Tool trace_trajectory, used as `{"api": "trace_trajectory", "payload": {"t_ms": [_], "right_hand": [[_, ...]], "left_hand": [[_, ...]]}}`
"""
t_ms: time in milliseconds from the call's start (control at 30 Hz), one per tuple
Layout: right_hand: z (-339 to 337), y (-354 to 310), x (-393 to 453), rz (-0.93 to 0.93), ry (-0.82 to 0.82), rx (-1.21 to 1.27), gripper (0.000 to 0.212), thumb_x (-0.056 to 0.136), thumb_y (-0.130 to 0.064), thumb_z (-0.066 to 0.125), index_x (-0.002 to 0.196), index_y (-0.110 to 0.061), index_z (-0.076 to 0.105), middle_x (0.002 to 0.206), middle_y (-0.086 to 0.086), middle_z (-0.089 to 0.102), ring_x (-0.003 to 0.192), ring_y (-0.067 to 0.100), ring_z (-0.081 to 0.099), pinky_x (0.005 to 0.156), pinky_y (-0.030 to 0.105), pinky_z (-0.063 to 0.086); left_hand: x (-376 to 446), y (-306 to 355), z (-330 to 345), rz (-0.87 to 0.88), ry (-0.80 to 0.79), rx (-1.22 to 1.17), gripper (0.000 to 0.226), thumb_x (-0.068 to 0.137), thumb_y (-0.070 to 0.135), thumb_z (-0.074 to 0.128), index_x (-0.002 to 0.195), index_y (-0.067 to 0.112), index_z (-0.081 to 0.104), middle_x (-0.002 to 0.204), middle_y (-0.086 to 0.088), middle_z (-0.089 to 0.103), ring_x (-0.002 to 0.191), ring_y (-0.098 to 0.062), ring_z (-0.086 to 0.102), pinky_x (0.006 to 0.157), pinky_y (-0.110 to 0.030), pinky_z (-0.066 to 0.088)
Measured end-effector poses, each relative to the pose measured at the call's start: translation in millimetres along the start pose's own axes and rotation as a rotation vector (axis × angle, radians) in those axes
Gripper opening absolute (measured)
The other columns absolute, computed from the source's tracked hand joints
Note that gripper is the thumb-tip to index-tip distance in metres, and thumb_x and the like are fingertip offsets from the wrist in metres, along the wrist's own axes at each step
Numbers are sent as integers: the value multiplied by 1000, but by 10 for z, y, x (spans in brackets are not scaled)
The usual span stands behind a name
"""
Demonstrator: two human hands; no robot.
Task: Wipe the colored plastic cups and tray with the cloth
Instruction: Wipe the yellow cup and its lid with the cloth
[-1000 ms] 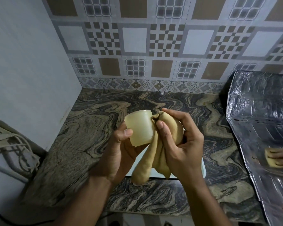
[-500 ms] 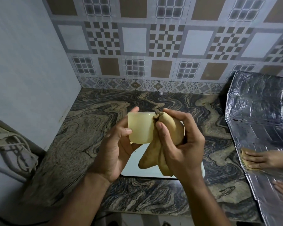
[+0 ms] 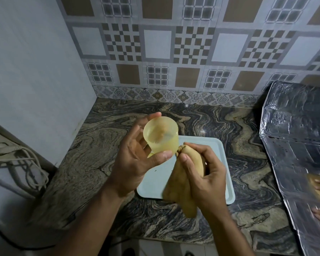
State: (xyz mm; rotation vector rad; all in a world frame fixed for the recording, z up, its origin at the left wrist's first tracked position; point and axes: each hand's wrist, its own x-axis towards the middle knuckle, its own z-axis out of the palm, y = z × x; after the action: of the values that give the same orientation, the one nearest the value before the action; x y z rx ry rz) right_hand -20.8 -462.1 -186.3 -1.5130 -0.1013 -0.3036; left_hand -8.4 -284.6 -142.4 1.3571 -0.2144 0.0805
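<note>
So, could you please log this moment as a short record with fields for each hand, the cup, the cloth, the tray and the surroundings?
left hand: holds the yellow cup above the tray, its open mouth facing the camera
right hand: grips the bunched tan cloth, its top end at the cup's side
tray: pale, flat on the marble counter, nothing seen standing on it
surroundings: foil sheet at right; white cables at left

I've turned the yellow cup (image 3: 161, 134) mouth-up toward me; the cloth (image 3: 183, 183) has come out, now beside it above the tray (image 3: 218, 154).
</note>
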Motion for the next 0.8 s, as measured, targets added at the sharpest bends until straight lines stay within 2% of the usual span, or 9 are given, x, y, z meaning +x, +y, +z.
{"api": "trace_trajectory", "payload": {"t_ms": [100, 200, 300, 433, 567, 600, 667, 733, 800], "right_hand": [[-39, 39, -50, 27, -5, -1, 20, 91, -21, 75, 111, -16, 75, 104, -2, 80, 98, 15, 76, 86, 25, 58], [-58, 12, -18, 30, 68, 37, 21, 92, -22, 75, 112, -14, 74, 103, 0, 78, 98, 16, 74, 86, 24, 57], [-55, -24, 63, 9, 91, 65, 22, 97, -21, 74, 114, -8, 72, 103, -5, 77, 96, 11, 72, 85, 22, 57], [-23, -60, 120, 50, 53, 89, 21, 98, -24, 74, 115, -12, 73, 107, -6, 77, 101, 13, 72, 88, 27, 58], [-8, 23, 136, 152, 31, 127, 22, 94, -39, 75, 111, -25, 78, 116, 8, 76, 118, 37, 68, 100, 50, 59], [13, 25, 141, 196, 32, 165, 24, 92, -43, 76, 110, -27, 79, 118, 10, 75, 119, 38, 67, 100, 52, 59], [64, 3, 149, 262, 8, 233, 19, 91, -39, 73, 106, -29, 79, 114, 8, 76, 107, 27, 71, 90, 42, 62], [111, -16, 136, 300, -66, 261, 17, 92, -31, 71, 106, -24, 78, 103, 4, 78, 92, 16, 71, 77, 30, 60], [112, -26, 100, 295, -108, 232, 19, 94, -28, 78, 109, -15, 77, 96, -2, 78, 88, 11, 71, 77, 28, 58]], "left_hand": [[-10, -19, -54, 168, 59, 250, 75, 75, 1, 89, 140, 13, 52, 140, -11, 62, 131, -29, 61, 110, -52, 51], [-35, -23, -56, 316, 42, 483, 76, 73, 6, 95, 136, 10, 54, 140, -6, 64, 132, -30, 62, 109, -57, 50], [-64, -39, -24, 367, 11, 538, 76, 73, 12, 97, 136, 16, 54, 140, -4, 65, 133, -30, 62, 107, -58, 50], [-88, -42, 23, 383, 41, 480, 78, 72, 13, 97, 136, 20, 52, 140, -7, 64, 132, -29, 63, 108, -49, 52], [-89, -30, 41, 310, 115, 321, 79, 71, 13, 95, 134, 18, 49, 137, -15, 61, 130, -31, 62, 104, -43, 54], [-91, -45, 50, 277, 114, 273, 79, 71, 13, 95, 135, 18, 49, 136, -16, 61, 129, -31, 62, 102, -43, 55], [-103, -81, 99, 195, 110, 142, 82, 71, 17, 95, 138, 21, 48, 135, -17, 61, 126, -32, 63, 100, -46, 57], [-93, -131, 145, 123, 175, 28, 86, 72, 30, 96, 144, 27, 49, 136, -14, 64, 124, -30, 65, 100, -50, 58], [-57, -169, 159, 57, 298, -88, 79, 76, 31, 92, 145, 27, 52, 142, -15, 62, 123, -27, 65, 100, -47, 57]]}}
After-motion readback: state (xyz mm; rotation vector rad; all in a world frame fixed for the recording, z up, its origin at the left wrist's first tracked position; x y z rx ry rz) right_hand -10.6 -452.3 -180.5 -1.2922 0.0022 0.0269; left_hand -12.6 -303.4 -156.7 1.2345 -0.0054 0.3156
